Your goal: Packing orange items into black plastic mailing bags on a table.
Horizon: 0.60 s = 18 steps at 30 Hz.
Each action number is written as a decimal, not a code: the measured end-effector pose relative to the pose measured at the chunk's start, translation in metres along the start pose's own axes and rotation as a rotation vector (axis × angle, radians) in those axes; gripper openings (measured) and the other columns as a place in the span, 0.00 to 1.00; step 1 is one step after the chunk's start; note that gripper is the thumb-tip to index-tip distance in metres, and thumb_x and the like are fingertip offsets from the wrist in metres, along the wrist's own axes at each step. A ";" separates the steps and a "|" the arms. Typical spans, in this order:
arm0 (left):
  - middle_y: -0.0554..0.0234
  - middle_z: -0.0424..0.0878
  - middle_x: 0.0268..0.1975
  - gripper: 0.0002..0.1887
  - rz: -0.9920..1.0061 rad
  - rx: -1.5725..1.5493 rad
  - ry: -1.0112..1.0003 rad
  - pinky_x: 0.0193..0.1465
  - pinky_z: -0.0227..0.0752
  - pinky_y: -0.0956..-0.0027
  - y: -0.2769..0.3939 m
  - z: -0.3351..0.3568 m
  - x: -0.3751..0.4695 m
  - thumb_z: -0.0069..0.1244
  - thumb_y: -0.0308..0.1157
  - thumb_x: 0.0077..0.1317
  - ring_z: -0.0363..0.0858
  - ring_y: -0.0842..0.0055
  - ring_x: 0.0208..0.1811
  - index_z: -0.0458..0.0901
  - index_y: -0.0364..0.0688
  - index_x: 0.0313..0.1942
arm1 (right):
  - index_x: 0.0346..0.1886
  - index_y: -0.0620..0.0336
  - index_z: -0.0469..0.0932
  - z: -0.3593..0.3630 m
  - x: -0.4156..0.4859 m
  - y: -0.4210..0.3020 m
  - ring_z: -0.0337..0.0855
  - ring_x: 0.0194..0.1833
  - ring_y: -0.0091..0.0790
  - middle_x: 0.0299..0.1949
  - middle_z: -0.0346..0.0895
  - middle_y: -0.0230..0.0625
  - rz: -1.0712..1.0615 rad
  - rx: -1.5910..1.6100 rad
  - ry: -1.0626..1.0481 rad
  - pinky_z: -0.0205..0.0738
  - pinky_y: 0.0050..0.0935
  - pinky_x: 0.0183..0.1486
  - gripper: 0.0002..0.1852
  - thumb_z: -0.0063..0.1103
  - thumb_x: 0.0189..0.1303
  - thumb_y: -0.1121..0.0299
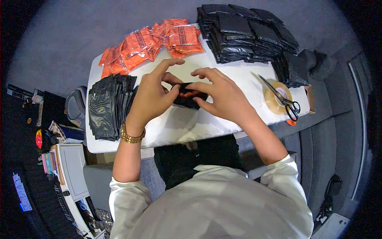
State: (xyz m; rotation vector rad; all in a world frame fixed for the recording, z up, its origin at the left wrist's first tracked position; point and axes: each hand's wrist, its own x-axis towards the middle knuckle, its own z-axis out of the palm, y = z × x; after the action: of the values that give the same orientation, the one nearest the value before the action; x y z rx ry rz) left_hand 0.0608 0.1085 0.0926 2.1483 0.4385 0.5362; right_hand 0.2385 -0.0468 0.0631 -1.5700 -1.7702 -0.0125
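Between my hands, above the white table (167,131), is a black plastic bag (192,103) with something orange showing in its opening. My left hand (155,92), with a gold wristwatch on its wrist, pinches the bag's left edge between thumb and finger. Fingers of my right hand (220,92) are at its right side, thumb and index on the rim. Flat black plastic bags (104,107) lie fanned at the table's left. Orange items in clear plastic packets (138,47) are heaped along the far edge. A large stack of black packages (238,33) fills the far right corner.
Black-handled scissors (279,95) lie across a roll of clear tape (270,103) on the table's right side. A cardboard box (311,98) shows beyond the right edge. A grey sofa (323,143) stands at the right, a grey chair (74,103) and a white cabinet (71,170) at the left.
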 end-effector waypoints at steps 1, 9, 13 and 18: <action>0.60 0.94 0.39 0.30 0.001 0.001 -0.001 0.34 0.76 0.78 0.001 0.000 0.000 0.56 0.18 0.66 0.86 0.86 0.35 0.75 0.44 0.69 | 0.46 0.57 0.88 -0.001 0.003 -0.002 0.82 0.59 0.46 0.58 0.80 0.40 0.000 0.000 0.002 0.77 0.44 0.62 0.13 0.73 0.58 0.68; 0.59 0.95 0.39 0.30 -0.009 0.156 0.060 0.32 0.75 0.78 0.004 -0.007 -0.003 0.58 0.18 0.66 0.86 0.85 0.30 0.75 0.45 0.69 | 0.42 0.55 0.90 0.001 0.011 -0.002 0.82 0.55 0.44 0.52 0.84 0.37 0.100 -0.175 -0.248 0.75 0.44 0.59 0.09 0.69 0.58 0.68; 0.56 0.95 0.40 0.31 0.007 0.115 0.046 0.33 0.78 0.75 0.004 0.004 -0.003 0.59 0.17 0.66 0.88 0.81 0.32 0.75 0.45 0.69 | 0.42 0.57 0.89 0.013 0.013 -0.005 0.82 0.56 0.43 0.54 0.85 0.36 0.045 -0.291 -0.171 0.75 0.44 0.60 0.10 0.71 0.56 0.71; 0.54 0.94 0.41 0.31 0.045 0.087 0.060 0.35 0.82 0.73 0.000 0.009 0.000 0.59 0.18 0.67 0.91 0.77 0.36 0.75 0.45 0.70 | 0.36 0.59 0.90 0.040 0.025 -0.006 0.83 0.56 0.44 0.51 0.86 0.39 0.084 -0.362 -0.233 0.74 0.47 0.58 0.07 0.70 0.56 0.69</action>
State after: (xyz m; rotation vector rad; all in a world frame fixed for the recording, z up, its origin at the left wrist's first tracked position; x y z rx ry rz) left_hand 0.0655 0.1026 0.0880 2.2346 0.4553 0.6188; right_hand 0.2137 -0.0078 0.0504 -1.9705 -1.9609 -0.1200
